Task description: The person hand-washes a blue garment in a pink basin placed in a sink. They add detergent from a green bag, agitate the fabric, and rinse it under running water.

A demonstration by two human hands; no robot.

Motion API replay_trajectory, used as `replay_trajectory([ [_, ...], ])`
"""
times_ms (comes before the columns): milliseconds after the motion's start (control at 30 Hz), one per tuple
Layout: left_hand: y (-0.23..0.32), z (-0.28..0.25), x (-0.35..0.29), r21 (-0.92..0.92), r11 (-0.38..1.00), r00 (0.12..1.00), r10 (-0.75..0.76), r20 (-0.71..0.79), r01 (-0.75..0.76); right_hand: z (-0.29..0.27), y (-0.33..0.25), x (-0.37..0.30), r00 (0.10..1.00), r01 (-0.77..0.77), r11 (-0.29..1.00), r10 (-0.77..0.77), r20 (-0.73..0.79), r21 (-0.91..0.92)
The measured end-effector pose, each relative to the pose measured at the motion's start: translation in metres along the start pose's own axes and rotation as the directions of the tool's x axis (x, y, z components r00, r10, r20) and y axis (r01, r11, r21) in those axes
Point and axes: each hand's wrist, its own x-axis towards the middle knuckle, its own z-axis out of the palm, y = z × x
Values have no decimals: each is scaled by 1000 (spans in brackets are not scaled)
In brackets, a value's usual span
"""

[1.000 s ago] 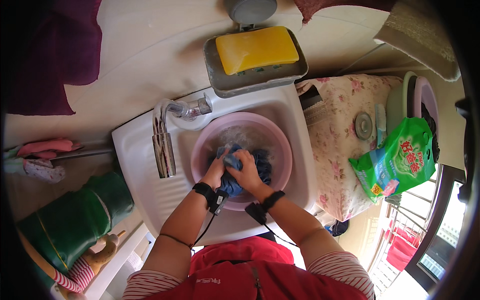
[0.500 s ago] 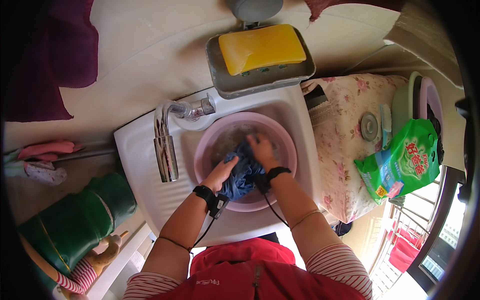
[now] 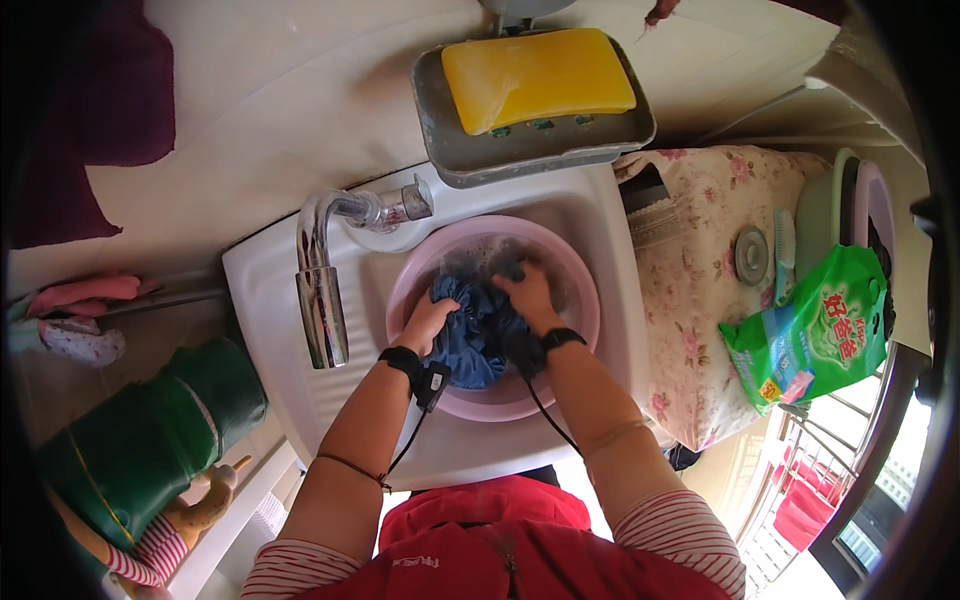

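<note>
A wet blue cloth garment (image 3: pixel 474 350) lies bunched in a pink basin (image 3: pixel 404 282) that stands inside a white sink (image 3: pixel 268 290). On the garment's left side, my left hand (image 3: pixel 430 324) grips a fold between thumb and fingers. Across from it, my right hand (image 3: pixel 528 295) has its fingers closed on a darker part of the same cloth, at the soapy water (image 3: pixel 570 290). Part of the garment is under the water, and its exact kind cannot be made out. Black bands with small dark boxes and cords are around both wrists.
A chrome faucet (image 3: pixel 322 310) stands left of the basin. Beyond the sink, a grey soap dish (image 3: pixel 440 130) holds a yellow soap bar (image 3: pixel 540 75). At right, a flowered cloth (image 3: pixel 690 300) carries a brush (image 3: pixel 785 250), a round metal lid (image 3: pixel 751 255) and a green detergent bag (image 3: pixel 815 330).
Both hands have shifted slightly away from me and a little apart. The blue garment is spread wider between them. My view has tilted slightly.
</note>
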Motion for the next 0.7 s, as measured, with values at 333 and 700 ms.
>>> replay_trajectory([
  [333, 8, 32, -47, -190, 968, 969, -119, 217, 162, 2, -42, -43, 986, 35, 988, -9, -167, 150],
  [700, 2, 34, -52, -193, 980, 984, -21, 176, 55, -3, -52, -59, 995, -1, 993, 13, -104, 115],
])
